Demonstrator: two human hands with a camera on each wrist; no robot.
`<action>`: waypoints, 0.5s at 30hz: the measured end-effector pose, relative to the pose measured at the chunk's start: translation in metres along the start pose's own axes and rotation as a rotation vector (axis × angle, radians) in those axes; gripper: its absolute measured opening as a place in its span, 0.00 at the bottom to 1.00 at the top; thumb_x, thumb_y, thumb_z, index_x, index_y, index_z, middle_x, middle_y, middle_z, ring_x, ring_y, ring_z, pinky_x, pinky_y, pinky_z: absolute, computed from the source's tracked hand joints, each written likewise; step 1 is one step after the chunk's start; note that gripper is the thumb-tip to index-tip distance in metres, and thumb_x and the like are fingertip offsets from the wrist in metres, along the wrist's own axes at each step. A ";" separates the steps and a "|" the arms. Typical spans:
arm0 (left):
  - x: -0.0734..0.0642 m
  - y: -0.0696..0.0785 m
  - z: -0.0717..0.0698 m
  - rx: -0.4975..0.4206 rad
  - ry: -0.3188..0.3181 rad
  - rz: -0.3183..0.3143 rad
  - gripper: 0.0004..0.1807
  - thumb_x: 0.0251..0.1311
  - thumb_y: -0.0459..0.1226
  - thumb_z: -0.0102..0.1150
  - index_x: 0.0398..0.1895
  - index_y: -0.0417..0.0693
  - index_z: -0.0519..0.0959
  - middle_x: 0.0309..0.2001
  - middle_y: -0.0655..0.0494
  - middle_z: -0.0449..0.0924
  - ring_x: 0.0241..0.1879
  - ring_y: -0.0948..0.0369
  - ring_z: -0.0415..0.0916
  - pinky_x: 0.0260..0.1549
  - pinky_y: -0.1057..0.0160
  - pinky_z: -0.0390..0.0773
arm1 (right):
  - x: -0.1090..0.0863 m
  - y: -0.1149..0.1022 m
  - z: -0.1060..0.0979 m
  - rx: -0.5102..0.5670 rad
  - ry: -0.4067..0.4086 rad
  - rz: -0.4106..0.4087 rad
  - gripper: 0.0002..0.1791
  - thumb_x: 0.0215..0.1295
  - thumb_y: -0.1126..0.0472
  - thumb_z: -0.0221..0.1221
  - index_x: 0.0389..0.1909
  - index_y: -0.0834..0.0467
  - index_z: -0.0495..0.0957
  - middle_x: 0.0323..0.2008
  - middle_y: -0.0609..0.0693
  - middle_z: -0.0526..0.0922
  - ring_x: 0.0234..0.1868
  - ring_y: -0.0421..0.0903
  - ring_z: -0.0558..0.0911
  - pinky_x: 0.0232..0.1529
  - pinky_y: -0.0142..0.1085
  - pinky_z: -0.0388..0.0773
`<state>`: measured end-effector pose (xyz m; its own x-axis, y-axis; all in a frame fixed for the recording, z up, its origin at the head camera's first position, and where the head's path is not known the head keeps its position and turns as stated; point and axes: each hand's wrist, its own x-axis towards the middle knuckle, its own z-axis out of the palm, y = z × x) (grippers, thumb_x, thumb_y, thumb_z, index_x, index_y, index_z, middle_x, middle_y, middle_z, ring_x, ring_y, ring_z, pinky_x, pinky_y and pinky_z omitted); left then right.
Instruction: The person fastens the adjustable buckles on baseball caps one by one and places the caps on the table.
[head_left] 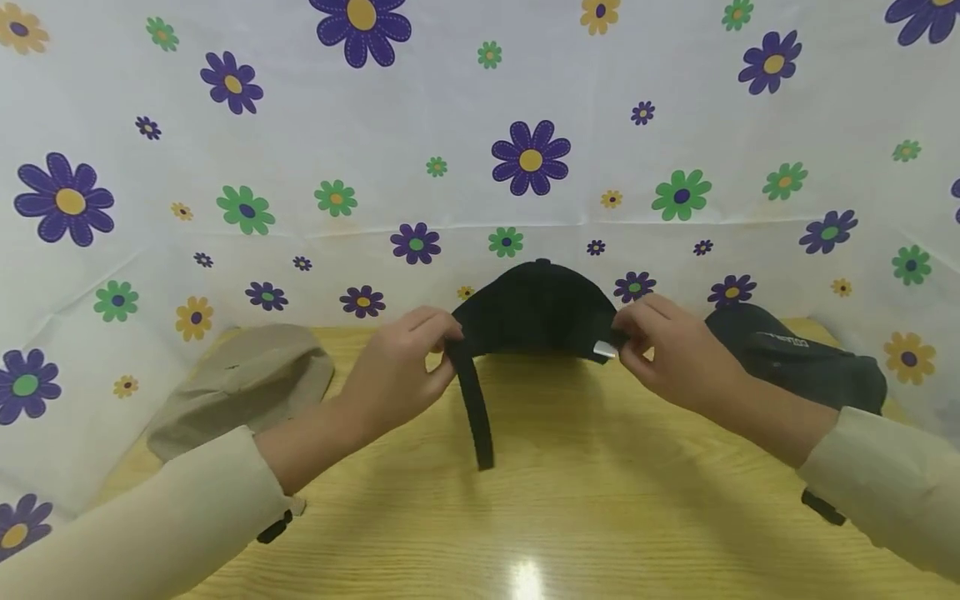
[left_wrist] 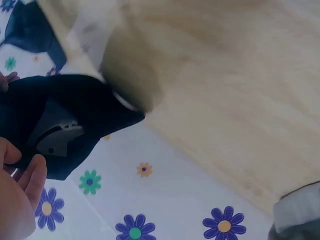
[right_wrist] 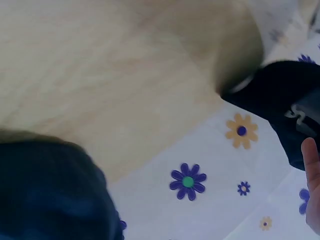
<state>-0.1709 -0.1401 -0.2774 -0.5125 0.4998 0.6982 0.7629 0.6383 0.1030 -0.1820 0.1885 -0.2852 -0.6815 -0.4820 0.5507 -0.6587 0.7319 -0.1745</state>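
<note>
A black cap (head_left: 536, 308) is held up over the table between both hands, its crown on top and its opening below. My left hand (head_left: 401, 358) pinches its left edge, where a long black strap (head_left: 474, 408) hangs down. At the opposite edge my right hand (head_left: 675, 354) pinches the cap beside a small white tag (head_left: 604, 349). The left wrist view shows the cap (left_wrist: 95, 100) stretching away from the fingers. In the right wrist view only part of the right hand (right_wrist: 312, 185) appears, next to the cap (right_wrist: 285, 85).
A beige cap (head_left: 240, 375) lies on the wooden table (head_left: 540, 492) at the left. Another dark cap (head_left: 802, 358) with light lettering lies at the right, partly behind my right forearm. A white flowered cloth (head_left: 450, 108) hangs behind the table.
</note>
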 end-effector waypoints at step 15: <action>-0.076 0.014 0.033 0.007 -0.218 0.076 0.12 0.44 0.25 0.66 0.33 0.44 0.80 0.40 0.54 0.80 0.31 0.65 0.80 0.30 0.71 0.80 | -0.063 -0.001 0.045 -0.084 -0.109 -0.383 0.19 0.45 0.72 0.70 0.38 0.58 0.76 0.34 0.47 0.73 0.29 0.37 0.74 0.32 0.27 0.79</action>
<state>-0.1344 -0.1493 -0.3525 -0.5270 0.6609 0.5343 0.8003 0.5974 0.0503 -0.1529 0.1968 -0.3561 -0.4249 -0.7721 0.4725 -0.8461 0.5243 0.0960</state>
